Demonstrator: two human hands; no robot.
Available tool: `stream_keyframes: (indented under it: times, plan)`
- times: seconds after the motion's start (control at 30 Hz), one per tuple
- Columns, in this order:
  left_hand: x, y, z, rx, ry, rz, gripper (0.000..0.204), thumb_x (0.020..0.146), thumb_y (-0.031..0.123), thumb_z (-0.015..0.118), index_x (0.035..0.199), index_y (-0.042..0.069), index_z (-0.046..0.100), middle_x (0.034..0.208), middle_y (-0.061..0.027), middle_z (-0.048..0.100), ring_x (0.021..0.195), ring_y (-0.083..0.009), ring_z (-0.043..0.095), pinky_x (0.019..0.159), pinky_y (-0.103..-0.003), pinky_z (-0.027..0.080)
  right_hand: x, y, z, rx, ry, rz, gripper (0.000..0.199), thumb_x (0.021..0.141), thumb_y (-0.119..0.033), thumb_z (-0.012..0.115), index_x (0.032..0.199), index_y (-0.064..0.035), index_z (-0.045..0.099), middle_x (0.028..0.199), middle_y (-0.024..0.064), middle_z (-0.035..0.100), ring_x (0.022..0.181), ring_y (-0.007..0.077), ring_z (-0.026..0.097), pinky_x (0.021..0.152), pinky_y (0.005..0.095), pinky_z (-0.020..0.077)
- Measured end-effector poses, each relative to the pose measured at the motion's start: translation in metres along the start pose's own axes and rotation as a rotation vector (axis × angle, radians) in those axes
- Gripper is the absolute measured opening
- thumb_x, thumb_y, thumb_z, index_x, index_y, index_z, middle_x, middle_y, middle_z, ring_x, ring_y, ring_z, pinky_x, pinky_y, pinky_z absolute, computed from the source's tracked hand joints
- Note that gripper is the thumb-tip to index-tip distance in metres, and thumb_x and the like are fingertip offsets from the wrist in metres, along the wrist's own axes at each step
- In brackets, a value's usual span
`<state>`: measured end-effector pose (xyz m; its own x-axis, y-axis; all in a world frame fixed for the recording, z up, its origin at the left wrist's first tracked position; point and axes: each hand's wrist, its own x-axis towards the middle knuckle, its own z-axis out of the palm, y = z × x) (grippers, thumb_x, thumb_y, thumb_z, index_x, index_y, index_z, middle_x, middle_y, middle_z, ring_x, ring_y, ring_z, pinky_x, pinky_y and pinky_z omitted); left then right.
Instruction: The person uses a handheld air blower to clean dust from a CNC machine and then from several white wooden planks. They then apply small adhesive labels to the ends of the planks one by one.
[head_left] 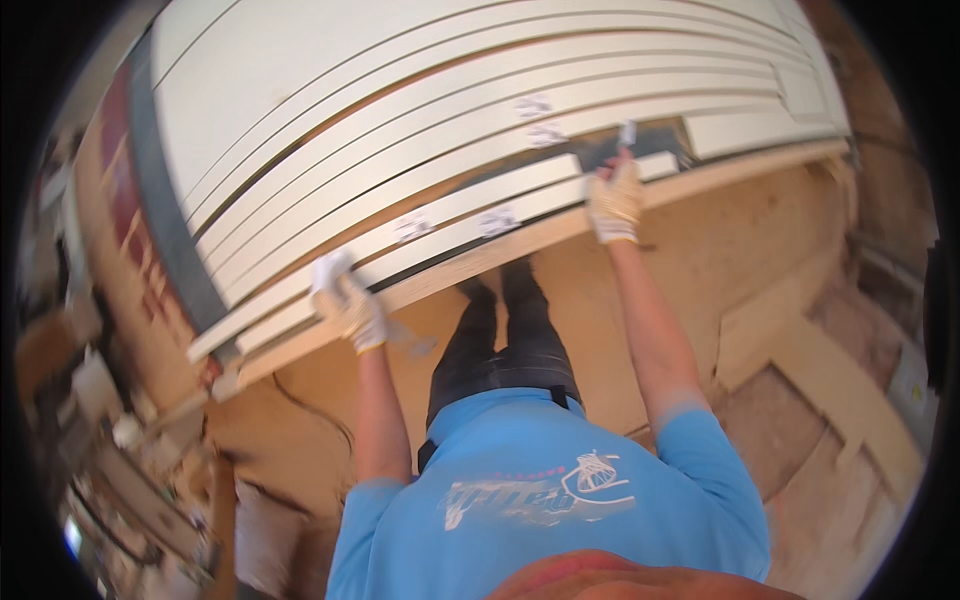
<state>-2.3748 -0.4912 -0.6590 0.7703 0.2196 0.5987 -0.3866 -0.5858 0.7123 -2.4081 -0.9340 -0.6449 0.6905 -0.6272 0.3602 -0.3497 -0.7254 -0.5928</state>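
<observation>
White gloves cover both of my hands over the near edge of a workbench. My left hand (350,308) is closed around a blurred white piece of paper (331,268), beside the front white strip boards. Held up in the fingertips of my right hand (614,203) is a small white label (627,133), above a dark gap between boards. Under that hand lies the end of a narrow white board (655,167). Similar labels with print are on the boards: one (412,226) on a strip near my left hand, another (497,221) on the front strip, and two farther back.
Long white boards (420,130) lie side by side across the bench, with a wide white panel (260,80) at the far left. A pale wooden rail (480,262) runs along the near edge. Wooden pieces (840,390) and clutter lie on the floor at the right.
</observation>
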Motion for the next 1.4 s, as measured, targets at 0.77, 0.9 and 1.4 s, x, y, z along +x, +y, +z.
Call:
stream_keyframes:
  times: [0.77,0.9,1.4]
  plan:
    - [-0.072,-0.009,-0.121,-0.357,0.035,-0.648,0.03,0.097,0.019,0.07,0.124,0.007,0.07,0.125,-0.0194,0.069,0.119,-0.0359,0.065,0.105,-0.043,0.049,-0.115,-0.139,-0.126,0.838,-0.226,-0.056,0.031,0.102,-0.011,0.063,0.13,0.0023,0.059,0.089,0.003,0.063,0.076,0.0102,0.057,0.066,0.0244,0.0473]
    - [-0.11,0.013,-0.153,-0.866,0.008,-0.892,0.035,0.097,0.014,0.073,0.13,0.001,0.069,0.115,-0.0086,0.074,0.104,-0.016,0.07,0.089,-0.032,0.057,-0.12,-0.167,-0.151,1.038,-0.19,-0.041,0.009,0.101,-0.011,0.065,0.099,-0.0028,0.063,0.081,0.0033,0.061,0.072,0.0114,0.053,0.066,0.0271,0.0451]
    - [-0.115,0.12,-0.114,-0.852,0.416,-0.784,0.032,0.097,0.015,0.071,0.127,0.004,0.069,0.117,-0.0029,0.071,0.106,-0.0121,0.066,0.087,-0.028,0.054,0.089,-0.162,-0.176,1.011,-0.471,-0.295,0.031,0.101,-0.009,0.063,0.129,0.0038,0.058,0.087,0.0055,0.064,0.079,0.0156,0.061,0.076,0.0309,0.0518]
